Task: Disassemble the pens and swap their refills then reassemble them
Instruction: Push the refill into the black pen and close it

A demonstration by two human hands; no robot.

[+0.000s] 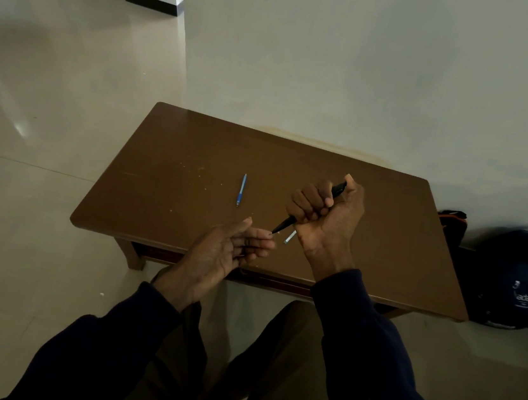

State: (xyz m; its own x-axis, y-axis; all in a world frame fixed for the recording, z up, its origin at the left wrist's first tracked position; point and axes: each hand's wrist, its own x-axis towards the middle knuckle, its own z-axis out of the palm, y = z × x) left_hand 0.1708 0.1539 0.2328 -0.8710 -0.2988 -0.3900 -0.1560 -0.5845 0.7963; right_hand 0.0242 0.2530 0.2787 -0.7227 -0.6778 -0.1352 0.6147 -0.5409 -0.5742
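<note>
A black pen [286, 224] is gripped in the fist of my right hand [327, 214], its tip pointing down-left and its back end sticking out by the thumb. My left hand [226, 251] is held palm up just below it, with the fingertips touching the pen's tip; whether they pinch it I cannot tell. A blue pen [241, 190] lies alone on the brown table [177, 162], left of both hands. A small silvery-white piece [289, 237] lies on the table under my right hand.
The low table stands against a pale wall. A dark round bag [518, 281] and a black-and-orange item [452, 223] sit on the floor to its right. My knees are at the table's near edge.
</note>
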